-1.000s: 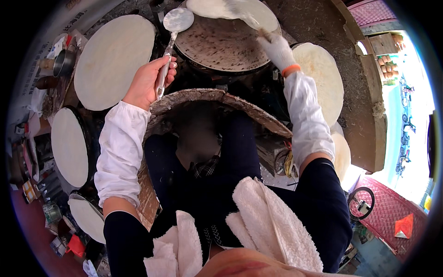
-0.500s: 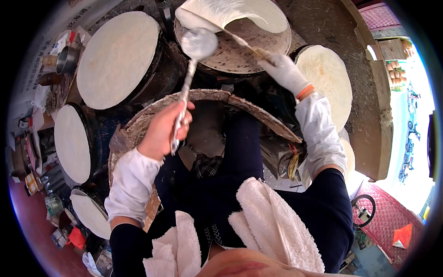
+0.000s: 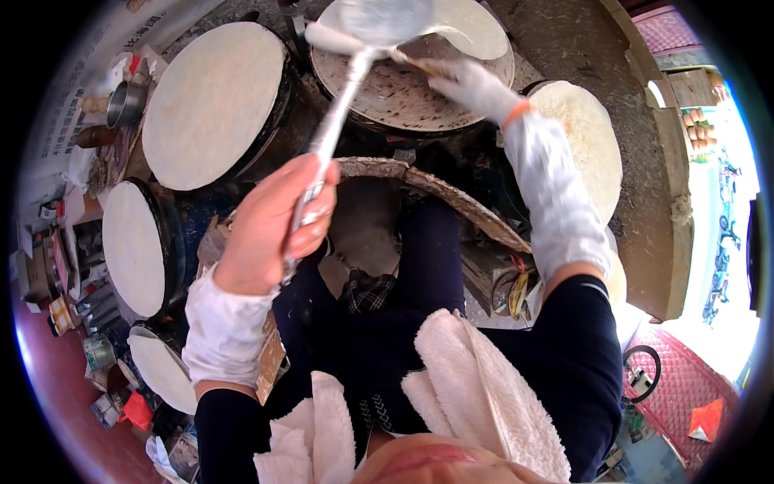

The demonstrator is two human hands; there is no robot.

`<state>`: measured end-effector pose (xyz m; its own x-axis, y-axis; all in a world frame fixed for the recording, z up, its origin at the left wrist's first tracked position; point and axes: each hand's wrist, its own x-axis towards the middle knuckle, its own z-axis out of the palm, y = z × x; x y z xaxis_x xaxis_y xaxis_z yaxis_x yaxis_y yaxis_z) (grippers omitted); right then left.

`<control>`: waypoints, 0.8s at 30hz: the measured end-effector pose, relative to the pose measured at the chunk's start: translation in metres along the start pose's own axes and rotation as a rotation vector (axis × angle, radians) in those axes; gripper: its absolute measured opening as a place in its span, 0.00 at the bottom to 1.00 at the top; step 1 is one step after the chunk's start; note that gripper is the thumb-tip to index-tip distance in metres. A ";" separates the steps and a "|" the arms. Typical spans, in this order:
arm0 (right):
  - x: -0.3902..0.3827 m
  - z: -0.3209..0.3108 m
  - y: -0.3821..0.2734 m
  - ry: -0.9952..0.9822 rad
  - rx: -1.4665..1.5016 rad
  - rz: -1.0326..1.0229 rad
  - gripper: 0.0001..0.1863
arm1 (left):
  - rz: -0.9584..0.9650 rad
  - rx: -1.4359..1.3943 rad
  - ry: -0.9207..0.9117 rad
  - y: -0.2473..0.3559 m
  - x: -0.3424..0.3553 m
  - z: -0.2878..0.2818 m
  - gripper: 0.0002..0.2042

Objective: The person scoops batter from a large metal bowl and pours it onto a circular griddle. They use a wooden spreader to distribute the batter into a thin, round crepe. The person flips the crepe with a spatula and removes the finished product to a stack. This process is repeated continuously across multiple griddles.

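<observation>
My bare left hand (image 3: 282, 222) is closed around the long silver handle of a round-headed metal tool (image 3: 383, 16), lifted over the back centre griddle (image 3: 407, 101) and blurred by motion. My white-gloved right hand (image 3: 468, 89) grips a thin wooden-handled spreader (image 3: 423, 66) at that griddle. A thin white round sheet (image 3: 480, 24) covers part of the griddle's far side; the dark speckled surface shows nearer me. Other griddles bearing pale round sheets stand left (image 3: 214, 105), lower left (image 3: 129, 246) and right (image 3: 580, 145).
A curved, crusted board (image 3: 455, 198) arches around my legs. A metal pot (image 3: 125, 103) and clutter line the left side. A brown board (image 3: 661, 242) borders the right, beside a black steering-wheel-like ring (image 3: 641, 375) and a bright opening with bikes. Towels (image 3: 484, 387) hang over my front.
My left hand has moved toward me and rightward, while the metal tool's head has swung up and right over the centre griddle. My right hand has shifted up and left with the spreader.
</observation>
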<state>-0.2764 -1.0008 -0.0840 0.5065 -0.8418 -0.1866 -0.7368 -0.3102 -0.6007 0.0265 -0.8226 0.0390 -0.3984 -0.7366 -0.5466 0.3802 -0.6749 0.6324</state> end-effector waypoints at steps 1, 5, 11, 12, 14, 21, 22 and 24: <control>-0.025 0.003 -0.004 -0.030 0.012 0.026 0.28 | 0.023 -0.011 0.066 0.003 -0.013 0.000 0.14; -0.084 0.024 0.024 0.151 0.238 0.180 0.27 | 0.181 -0.057 0.203 0.002 -0.051 -0.025 0.14; -0.072 0.020 0.021 0.302 0.503 0.398 0.26 | 0.202 -0.150 0.278 -0.023 -0.081 -0.058 0.12; -0.075 0.027 0.010 0.185 0.548 0.417 0.26 | 0.195 -0.168 0.309 -0.030 -0.091 -0.064 0.12; -0.098 0.043 0.002 0.018 0.601 0.433 0.25 | 0.190 -0.208 0.334 -0.043 -0.112 -0.079 0.12; -0.100 0.094 -0.044 0.209 1.079 0.377 0.31 | 0.224 -0.119 0.432 -0.065 -0.156 -0.095 0.13; -0.078 0.101 -0.075 0.192 1.142 0.282 0.34 | 0.223 -0.111 0.446 -0.065 -0.160 -0.096 0.13; -0.027 0.132 -0.113 0.229 1.265 0.227 0.30 | 0.235 -0.146 0.409 -0.066 -0.164 -0.101 0.13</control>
<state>-0.1476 -0.8843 -0.1133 0.2477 -0.9147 -0.3194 0.1977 0.3705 -0.9075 0.1506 -0.6616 0.0311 0.0613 -0.8069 -0.5875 0.5451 -0.4660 0.6969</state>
